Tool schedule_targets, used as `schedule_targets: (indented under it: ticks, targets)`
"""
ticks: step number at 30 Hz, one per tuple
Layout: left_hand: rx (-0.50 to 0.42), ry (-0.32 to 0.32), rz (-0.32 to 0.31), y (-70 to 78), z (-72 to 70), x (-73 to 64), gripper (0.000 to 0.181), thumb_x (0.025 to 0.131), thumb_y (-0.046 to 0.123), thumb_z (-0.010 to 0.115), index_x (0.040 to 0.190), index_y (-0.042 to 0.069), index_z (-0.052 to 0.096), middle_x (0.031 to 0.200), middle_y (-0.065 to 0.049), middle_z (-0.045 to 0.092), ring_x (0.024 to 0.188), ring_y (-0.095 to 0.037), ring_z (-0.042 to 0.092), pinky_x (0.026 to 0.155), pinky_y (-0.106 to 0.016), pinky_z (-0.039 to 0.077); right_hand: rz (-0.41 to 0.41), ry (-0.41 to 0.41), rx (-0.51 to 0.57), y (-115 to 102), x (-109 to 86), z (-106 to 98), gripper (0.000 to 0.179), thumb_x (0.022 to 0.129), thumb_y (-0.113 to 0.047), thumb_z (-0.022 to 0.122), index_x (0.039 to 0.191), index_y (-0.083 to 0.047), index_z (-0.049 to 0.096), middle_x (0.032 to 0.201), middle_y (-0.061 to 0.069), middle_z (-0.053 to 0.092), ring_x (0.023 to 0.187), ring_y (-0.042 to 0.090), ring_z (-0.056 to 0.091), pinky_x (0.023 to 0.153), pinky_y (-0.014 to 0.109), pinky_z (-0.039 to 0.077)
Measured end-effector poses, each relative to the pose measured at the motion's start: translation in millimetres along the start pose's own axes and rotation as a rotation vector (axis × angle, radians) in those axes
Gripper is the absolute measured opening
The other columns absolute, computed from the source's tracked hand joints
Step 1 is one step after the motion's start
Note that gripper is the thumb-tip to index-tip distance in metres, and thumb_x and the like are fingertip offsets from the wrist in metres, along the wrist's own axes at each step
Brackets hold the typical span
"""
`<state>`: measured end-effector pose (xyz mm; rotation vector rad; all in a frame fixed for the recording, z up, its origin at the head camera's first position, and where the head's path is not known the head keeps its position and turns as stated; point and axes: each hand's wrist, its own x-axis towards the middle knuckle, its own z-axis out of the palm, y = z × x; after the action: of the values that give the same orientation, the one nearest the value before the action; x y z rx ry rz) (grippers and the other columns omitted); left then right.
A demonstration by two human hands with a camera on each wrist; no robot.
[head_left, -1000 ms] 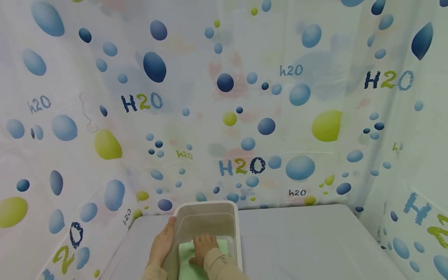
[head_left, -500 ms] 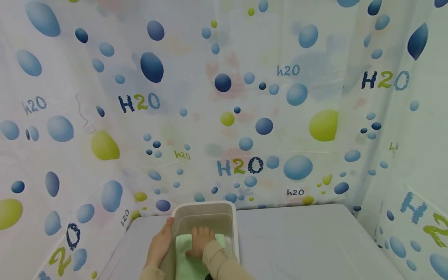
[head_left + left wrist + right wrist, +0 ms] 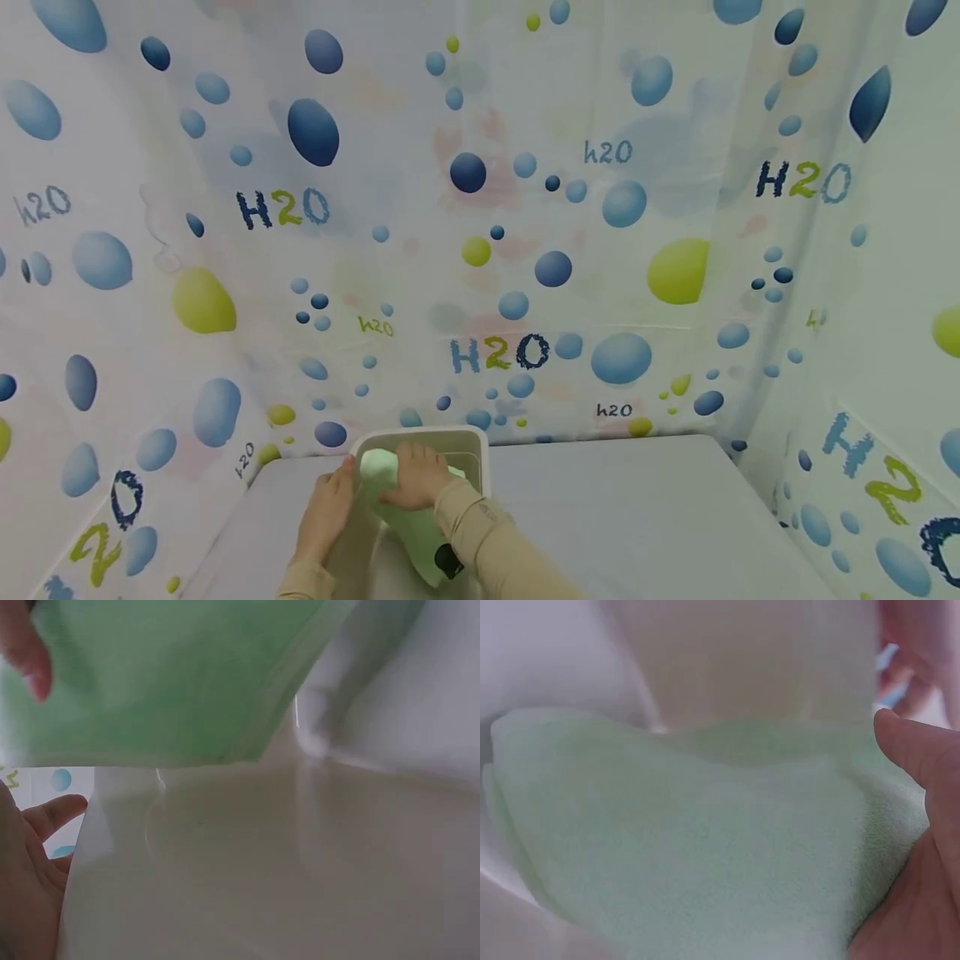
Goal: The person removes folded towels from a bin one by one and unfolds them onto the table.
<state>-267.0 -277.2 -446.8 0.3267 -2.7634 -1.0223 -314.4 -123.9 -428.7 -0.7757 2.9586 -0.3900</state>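
Pale, smooth tabletop point(image 3: 622, 517) with rounded far corners. Directly on it, left of its middle in the head view, stands an open cream bin point(image 3: 465, 442), whose far rim overlaps the line of the tabletop's far edge.

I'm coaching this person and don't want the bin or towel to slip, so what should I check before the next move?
1. Bin standing on the white table: ok, though its near end is cut off in the head view.
2. Left hand steadying the bin: ok, it touches the outside of the left wall near the rim.
3. Right hand holding the light green towel: ok, at its far end.
4. Towel lying flat: not ok, it slants and bends.
5. Towel clear of the bin's floor: cannot tell, the contact is hidden.
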Motion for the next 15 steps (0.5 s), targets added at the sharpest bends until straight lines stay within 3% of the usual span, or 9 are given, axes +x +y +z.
schedule_targets:
  ticks: [8,15]
  targets:
    - [-0.017,0.03,0.057,1.5,-5.7,0.5,0.067,0.093,0.049,0.01,0.132,-0.001,0.034,0.126,-0.028,0.036,0.116,-0.046,0.037,0.095,-0.059,0.028,-0.066,0.024,-0.077,-1,0.1,-35,0.057,0.078,-0.061,0.047,0.114,-0.017,0.037,0.107,0.001,0.045,0.099,0.017,0.043,0.079,0.03,0.037]
    - [-0.165,0.149,0.15,12.6,0.5,1.8,0.057,0.095,0.04,0.022,0.139,0.003,0.021,0.133,-0.028,0.031,0.123,-0.042,0.028,0.098,-0.057,0.023,-0.09,0.084,-0.055,6,-3.0,-57,0.061,0.08,-0.059,0.046,0.122,-0.016,0.036,0.113,0.001,0.046,0.104,0.018,0.043,0.083,0.033,0.036]
